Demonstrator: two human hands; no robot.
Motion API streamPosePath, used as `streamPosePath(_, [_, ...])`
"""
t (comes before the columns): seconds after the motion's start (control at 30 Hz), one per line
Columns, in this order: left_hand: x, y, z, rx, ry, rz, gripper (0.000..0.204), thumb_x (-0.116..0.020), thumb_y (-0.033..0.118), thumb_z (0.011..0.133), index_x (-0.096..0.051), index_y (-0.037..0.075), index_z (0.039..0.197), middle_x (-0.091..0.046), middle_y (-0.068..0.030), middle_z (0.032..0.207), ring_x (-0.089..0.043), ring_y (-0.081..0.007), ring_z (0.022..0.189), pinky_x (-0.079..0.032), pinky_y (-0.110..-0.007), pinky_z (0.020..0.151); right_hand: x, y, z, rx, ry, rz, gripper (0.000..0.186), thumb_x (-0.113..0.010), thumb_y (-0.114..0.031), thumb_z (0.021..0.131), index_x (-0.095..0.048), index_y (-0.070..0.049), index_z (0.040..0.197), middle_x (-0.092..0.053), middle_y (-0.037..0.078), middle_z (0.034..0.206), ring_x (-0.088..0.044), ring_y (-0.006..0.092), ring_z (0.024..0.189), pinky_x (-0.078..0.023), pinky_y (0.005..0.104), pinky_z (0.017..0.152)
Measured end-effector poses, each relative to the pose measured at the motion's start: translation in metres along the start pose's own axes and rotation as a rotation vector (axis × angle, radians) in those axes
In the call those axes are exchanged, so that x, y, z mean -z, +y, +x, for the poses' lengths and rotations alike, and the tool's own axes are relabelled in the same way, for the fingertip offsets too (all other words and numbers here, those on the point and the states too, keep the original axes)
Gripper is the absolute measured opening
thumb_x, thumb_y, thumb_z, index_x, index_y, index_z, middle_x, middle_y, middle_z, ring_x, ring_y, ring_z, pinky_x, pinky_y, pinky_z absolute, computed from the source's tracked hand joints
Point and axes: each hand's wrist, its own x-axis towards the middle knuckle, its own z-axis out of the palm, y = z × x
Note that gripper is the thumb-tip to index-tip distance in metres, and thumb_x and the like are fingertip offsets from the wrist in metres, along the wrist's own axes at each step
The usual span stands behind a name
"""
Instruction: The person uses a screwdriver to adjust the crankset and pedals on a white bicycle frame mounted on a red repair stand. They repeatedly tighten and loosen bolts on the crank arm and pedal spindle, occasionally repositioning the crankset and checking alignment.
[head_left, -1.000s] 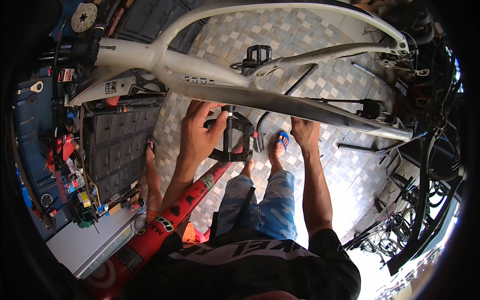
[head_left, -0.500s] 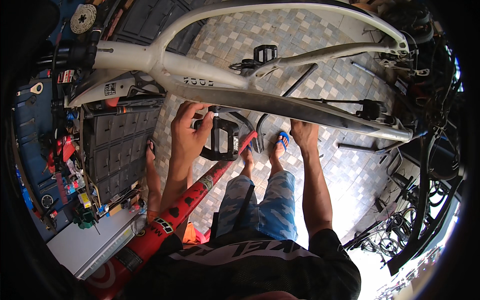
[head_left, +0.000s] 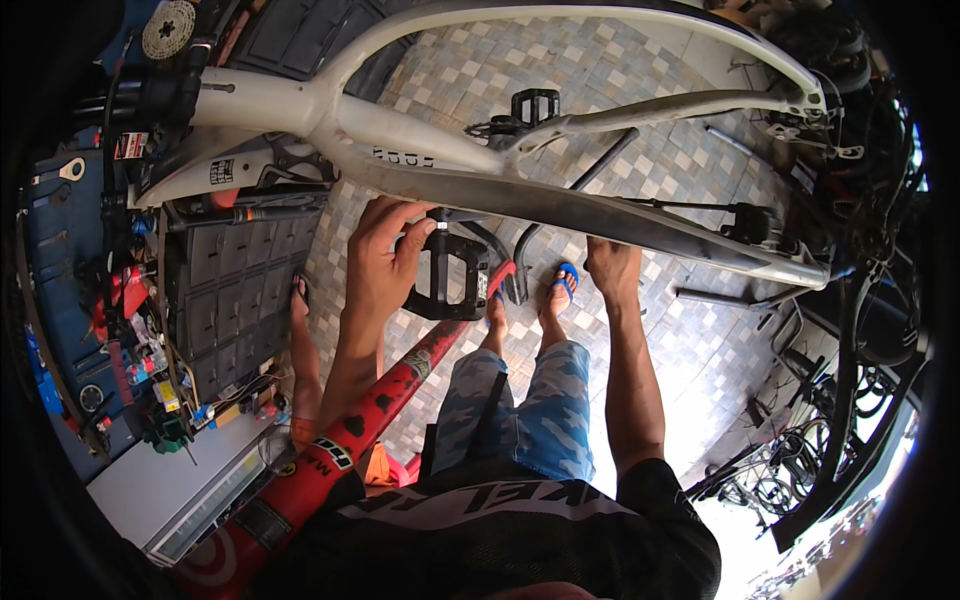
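A white and grey bicycle frame [head_left: 460,190] spans the upper view. Just beneath its long lower tube, my left hand [head_left: 385,255] has thumb and fingers closed at the spindle of a black pedal [head_left: 448,275]. My right hand [head_left: 613,265] reaches under the same tube further right; its fingertips, and what they grip, are hidden behind it. A second black pedal [head_left: 535,110] shows beyond the frame. A red tube with dark patches [head_left: 355,425] runs diagonally past my left forearm, up to below the held pedal.
Another person's leg [head_left: 305,360] is at the left, beside black drawers [head_left: 205,290]. A blue tool board [head_left: 65,260] hangs far left. Bare black tubes [head_left: 585,180] show over the tiled floor [head_left: 680,370]. Bike parts and cables [head_left: 800,450] crowd the right.
My left hand and the black pedal have shifted a little leftward, and the pedal has turned slightly, exposing more of the red tube's upper end. My right hand has barely moved.
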Motion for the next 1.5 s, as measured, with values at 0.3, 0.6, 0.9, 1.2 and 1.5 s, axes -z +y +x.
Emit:
streamPosePath(0.3, [-0.005,0.009,-0.003,0.040,-0.015,-0.017,0.016,-0.068,0.008,0.099,-0.070,0.000,0.112,-0.070,-0.0144,0.106,-0.068,-0.0322,0.096,-0.056,-0.038,0.079,-0.002,0.003,-0.002,-0.053,-0.008,-0.017,0.034,-0.066,-0.037,0.104,-0.078,-0.007,0.114,-0.075,0.019,0.100,-0.072,0.0336,0.094,-0.055,0.0421,0.084])
streamPosePath(0.6, [-0.009,0.000,-0.007,0.143,0.000,-0.090,0.019,-0.071,0.011,0.098,-0.068,-0.001,0.113,-0.069,-0.0166,0.105,-0.068,-0.0347,0.095,-0.056,-0.040,0.079,-0.006,0.009,0.001,0.106,0.044,-0.103,0.045,-0.062,-0.047,0.104,-0.077,-0.005,0.112,-0.073,0.021,0.092,-0.070,0.0332,0.085,-0.053,0.0428,0.078])
streamPosePath(0.9, [-0.013,-0.002,-0.007,0.156,-0.015,-0.102,0.019,-0.071,0.012,0.099,-0.068,-0.001,0.113,-0.069,-0.0182,0.105,-0.067,-0.0371,0.095,-0.055,-0.040,0.081,-0.007,0.013,0.000,0.114,0.047,-0.105,0.042,-0.061,-0.047,0.105,-0.079,-0.009,0.111,-0.073,0.020,0.087,-0.069,0.0339,0.080,-0.052,0.0428,0.075])
streamPosePath(1.2, [-0.012,0.006,-0.007,0.112,-0.007,-0.079,0.018,-0.069,0.012,0.099,-0.069,0.001,0.113,-0.070,-0.0157,0.106,-0.067,-0.0348,0.099,-0.054,-0.040,0.084,-0.003,0.004,-0.002,-0.013,-0.021,-0.051,0.035,-0.062,-0.039,0.105,-0.077,-0.010,0.117,-0.076,0.020,0.102,-0.072,0.0363,0.097,-0.054,0.0439,0.086])
streamPosePath(1.5, [-0.013,0.005,-0.007,0.151,-0.011,-0.121,0.018,-0.069,0.011,0.099,-0.069,0.001,0.113,-0.071,-0.0161,0.107,-0.067,-0.0352,0.098,-0.054,-0.041,0.083,-0.003,0.003,-0.001,0.021,0.015,-0.031,0.035,-0.065,-0.038,0.104,-0.077,-0.007,0.116,-0.076,0.019,0.102,-0.073,0.0353,0.097,-0.054,0.0427,0.086])
